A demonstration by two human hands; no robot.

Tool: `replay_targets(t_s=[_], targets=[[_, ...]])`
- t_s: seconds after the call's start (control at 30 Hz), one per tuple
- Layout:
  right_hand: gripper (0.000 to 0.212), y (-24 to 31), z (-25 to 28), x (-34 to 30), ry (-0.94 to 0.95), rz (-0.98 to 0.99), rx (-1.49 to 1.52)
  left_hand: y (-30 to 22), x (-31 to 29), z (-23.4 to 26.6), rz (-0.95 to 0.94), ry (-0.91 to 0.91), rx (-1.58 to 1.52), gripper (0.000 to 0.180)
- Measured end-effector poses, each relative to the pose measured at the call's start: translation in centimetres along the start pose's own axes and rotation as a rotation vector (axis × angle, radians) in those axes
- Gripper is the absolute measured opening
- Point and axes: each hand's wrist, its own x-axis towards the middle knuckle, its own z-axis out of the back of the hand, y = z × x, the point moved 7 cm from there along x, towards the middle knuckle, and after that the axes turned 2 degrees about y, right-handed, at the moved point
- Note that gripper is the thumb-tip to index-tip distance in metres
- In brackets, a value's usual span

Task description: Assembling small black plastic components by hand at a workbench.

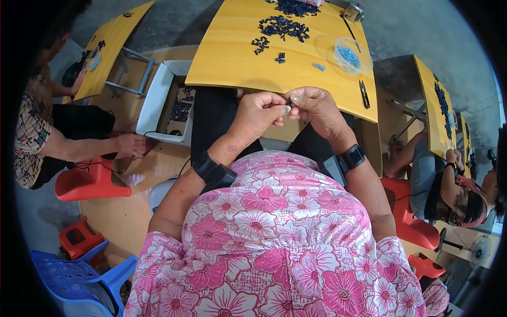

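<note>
Where hands (257,112) (318,110) meet, a stubby dark piece (289,104) shows.

I see small navy-black plastic pieces (285,27) against a yellow, faintly grained flat tabletop (237,68), and tiny pale-blue bits (348,57) in a clear round plastic bowl (366,66). My remote feed shows a white fabric garment (285,222) patterned with pink flowers, black wristbands (353,157), a glossy red plastic stool (90,185) and a blue plastic chair (63,272).
</note>
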Motion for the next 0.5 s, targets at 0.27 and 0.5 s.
replay_targets(t_s=[0.27,0.5], targets=[[0.018,-0.70,-0.25,-0.21,0.024,0.004,0.037,-0.55,-0.63,-0.41,-0.061,-0.008,0.048,0.013],[0.021,-0.59,-0.61,-0.27,0.004,0.063,0.083,-0.42,-0.19,-0.29,-0.049,-0.015,0.002,0.013]])
